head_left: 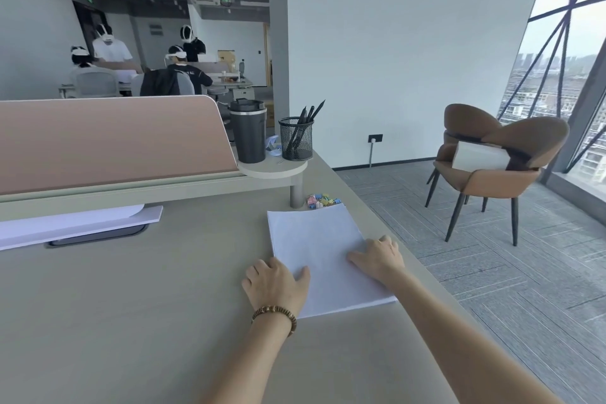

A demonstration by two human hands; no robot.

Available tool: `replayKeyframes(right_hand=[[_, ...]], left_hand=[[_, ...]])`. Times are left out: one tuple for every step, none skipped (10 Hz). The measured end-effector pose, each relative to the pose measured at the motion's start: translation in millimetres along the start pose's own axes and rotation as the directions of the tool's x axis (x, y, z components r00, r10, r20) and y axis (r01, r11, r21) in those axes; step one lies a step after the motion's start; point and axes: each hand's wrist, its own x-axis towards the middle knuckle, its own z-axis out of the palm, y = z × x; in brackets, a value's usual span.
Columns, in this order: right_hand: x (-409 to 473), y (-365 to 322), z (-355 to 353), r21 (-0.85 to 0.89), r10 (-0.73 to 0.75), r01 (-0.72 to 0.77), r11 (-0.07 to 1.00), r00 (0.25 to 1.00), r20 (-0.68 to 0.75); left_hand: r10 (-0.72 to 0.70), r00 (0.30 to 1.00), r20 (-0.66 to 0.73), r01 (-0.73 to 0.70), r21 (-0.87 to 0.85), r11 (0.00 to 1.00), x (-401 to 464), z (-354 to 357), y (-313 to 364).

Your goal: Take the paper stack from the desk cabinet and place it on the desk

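On desk (pixel 147 305): one paper stack (pixel 323 249), left hand (pixel 275 282), right hand (pixel 377 256) flat atop.

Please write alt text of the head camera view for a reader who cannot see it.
A paper stack lies flat on the desk, with the left hand and right hand resting on its edges. Behind stand a tumbler and pen holder.

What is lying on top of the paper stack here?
Both hands rest on the paper stack: the left hand at its left edge, the right hand near its right edge. The paper beneath them is hidden.
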Motion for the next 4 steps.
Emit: replayKeyframes(right_hand=[[-1.8, -1.9, 0.2, -0.018, 0.004, -0.005, 1.000, 1.000, -0.018], [-7.1, -1.5, -1.9, -0.020, -0.014, 0.013, 1.000, 0.999, -0.044], [-14.8, -1.5, -4.3, -0.044, -0.045, 0.042, 0.998, 0.998, -0.048], [-25.2, -0.5, -16.2, 0.083, -0.082, 0.089, 0.993, 0.993, -0.085]], left_hand=[[-0.004, 0.999, 0.035, 0.004, -0.004, 1.000, 0.5, -1.1, -1.6], [-0.006, 0.997, 0.071, 0.008, -0.038, 0.999, -1.1, -6.2, -3.7], [0.015, 0.996, 0.092, -0.007, -0.085, 0.996, -5.2, -14.4, -8.1], [0.051, 0.991, 0.125, -0.027, -0.187, 0.982, -10.2, -31.6, -14.8]])
